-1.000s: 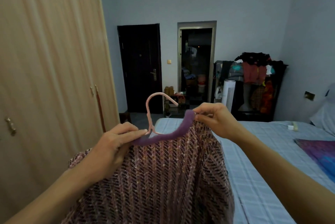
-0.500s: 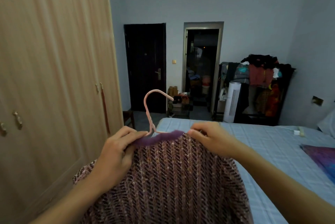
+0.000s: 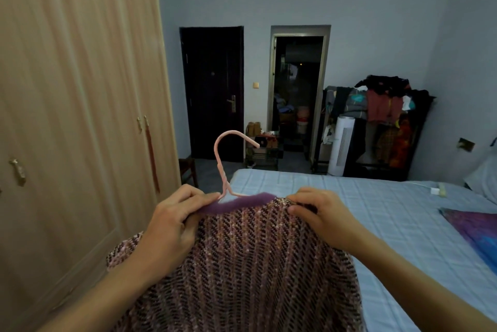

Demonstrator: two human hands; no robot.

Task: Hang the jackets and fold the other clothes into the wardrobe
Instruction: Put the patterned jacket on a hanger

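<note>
A pink and dark woven jacket [image 3: 255, 264] with a purple collar [image 3: 236, 204] hangs in front of me on a pink hanger [image 3: 224, 159], whose hook sticks up above the collar. My left hand [image 3: 172, 226] grips the jacket's left shoulder and the collar end beside the hanger's neck. My right hand [image 3: 320, 213] pinches the right end of the collar and the fabric below it. The hanger's arms are hidden inside the jacket. The wooden wardrobe [image 3: 75, 116] stands shut on my left.
A bed with a pale blue cover [image 3: 376, 218] lies to the right, with a purple-blue cloth [image 3: 476, 229] on it. Behind it a dark rack [image 3: 382, 127] holds a heap of clothes, next to a white fan. A dark door [image 3: 212, 92] and an open doorway are at the back.
The jacket's collar has been pulled flatter over the hanger. My right hand has dropped from holding the collar up to the jacket's right shoulder. My view has turned slightly left.
</note>
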